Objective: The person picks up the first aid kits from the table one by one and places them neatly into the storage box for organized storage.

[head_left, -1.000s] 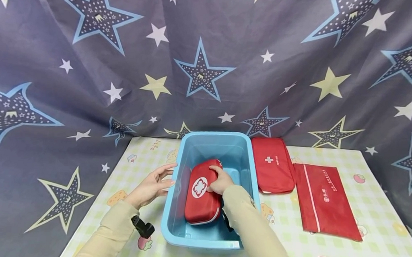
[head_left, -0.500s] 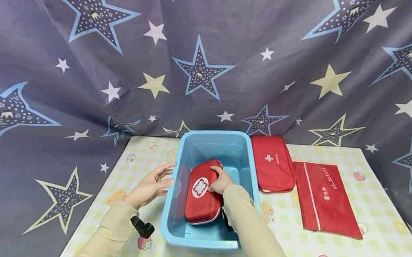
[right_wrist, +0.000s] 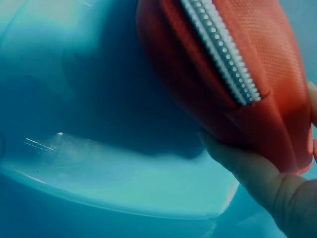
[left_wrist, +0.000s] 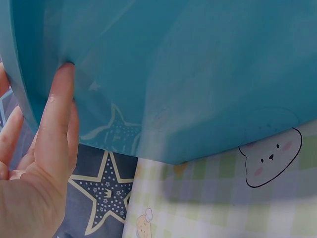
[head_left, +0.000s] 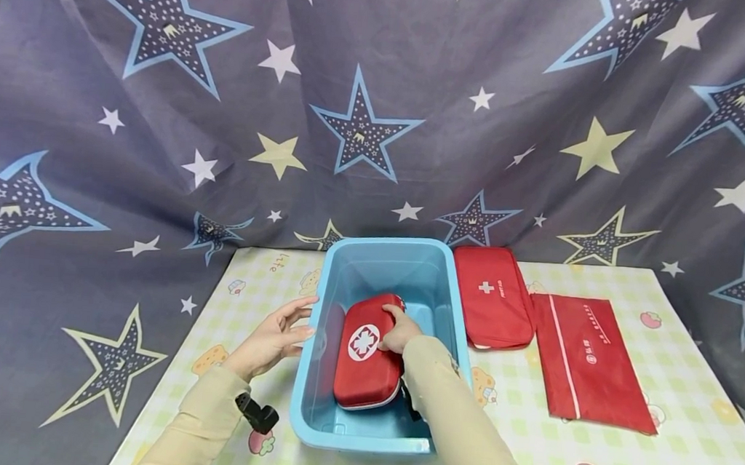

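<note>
A red hard-shell first aid case (head_left: 357, 377) with a white oval emblem is inside the blue plastic bin (head_left: 363, 440), slanted. My right hand (head_left: 403, 331) holds it by its right side. In the right wrist view, the thumb (right_wrist: 247, 166) lies against the case (right_wrist: 267, 119) below a silver zipper; other fingers are mostly cut off. On the bin's left, my left hand (head_left: 275, 338) touches the rim and outer wall with nearly straight fingers. The left wrist view has a fingertip of this hand (left_wrist: 52, 144) against the blue wall (left_wrist: 198, 74).
A red first aid pouch (head_left: 493, 300) lies close along the bin's right side. Beside it is a flat red zip bag (head_left: 592, 366), slanted on the checkered tablecloth (head_left: 676, 461). A star-patterned curtain (head_left: 375, 203) hangs behind the table.
The case and my right hand have shifted slightly toward the near end inside the bin. My left hand stays at the bin's left rim. Both pouches lie where they were.
</note>
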`<state>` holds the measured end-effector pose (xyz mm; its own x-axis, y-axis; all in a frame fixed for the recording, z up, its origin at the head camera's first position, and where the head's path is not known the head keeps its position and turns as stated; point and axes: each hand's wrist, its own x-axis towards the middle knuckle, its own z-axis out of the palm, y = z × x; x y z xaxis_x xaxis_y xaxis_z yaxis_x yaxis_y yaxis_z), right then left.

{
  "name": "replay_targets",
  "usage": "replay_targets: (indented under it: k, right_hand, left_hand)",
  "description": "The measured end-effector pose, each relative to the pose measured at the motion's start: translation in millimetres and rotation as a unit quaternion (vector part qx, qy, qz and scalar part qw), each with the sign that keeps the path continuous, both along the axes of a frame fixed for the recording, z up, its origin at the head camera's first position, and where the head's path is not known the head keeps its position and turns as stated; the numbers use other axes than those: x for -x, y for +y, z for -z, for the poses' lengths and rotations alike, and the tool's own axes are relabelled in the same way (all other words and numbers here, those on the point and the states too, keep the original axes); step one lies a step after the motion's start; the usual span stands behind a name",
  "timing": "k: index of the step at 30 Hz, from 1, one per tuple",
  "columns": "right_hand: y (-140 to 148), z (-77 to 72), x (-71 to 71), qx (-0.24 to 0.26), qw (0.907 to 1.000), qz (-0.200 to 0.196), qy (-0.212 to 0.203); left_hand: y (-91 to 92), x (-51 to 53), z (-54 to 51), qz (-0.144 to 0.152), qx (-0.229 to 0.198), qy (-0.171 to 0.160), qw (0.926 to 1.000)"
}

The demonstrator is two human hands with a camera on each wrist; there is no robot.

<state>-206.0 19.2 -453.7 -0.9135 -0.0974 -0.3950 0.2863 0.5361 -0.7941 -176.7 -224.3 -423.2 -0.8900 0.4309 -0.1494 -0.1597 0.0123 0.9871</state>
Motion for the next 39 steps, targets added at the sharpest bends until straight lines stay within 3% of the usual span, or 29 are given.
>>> replay_targets:
  k: [12,22,29,39]
  right_hand:
    - [0.8,3.8,1.7,-0.031,0.9994,-0.007,-0.008]
    - [0.7,4.7,1.0,-0.025,0.9996,-0.003,-0.011]
    - [0.8,7.2,1.5,-0.055,0.9984,-0.016,0.001]
    - [-0.3,3.0,-2.4,-0.043,0.9988,-0.021,-0.001]
  left_hand:
    - [0.0,-0.9,0.6,-0.001,0.003,0.000,1.0000]
    - [1.5,-1.9,-1.7,-0.004,0.004,-0.004,1.0000]
    - [0.9,-3.0,-1.3,-0.007,0.003,-0.002,1.0000]
    - [0.9,-1.9,-0.1,-0.004,0.003,0.000,1.0000]
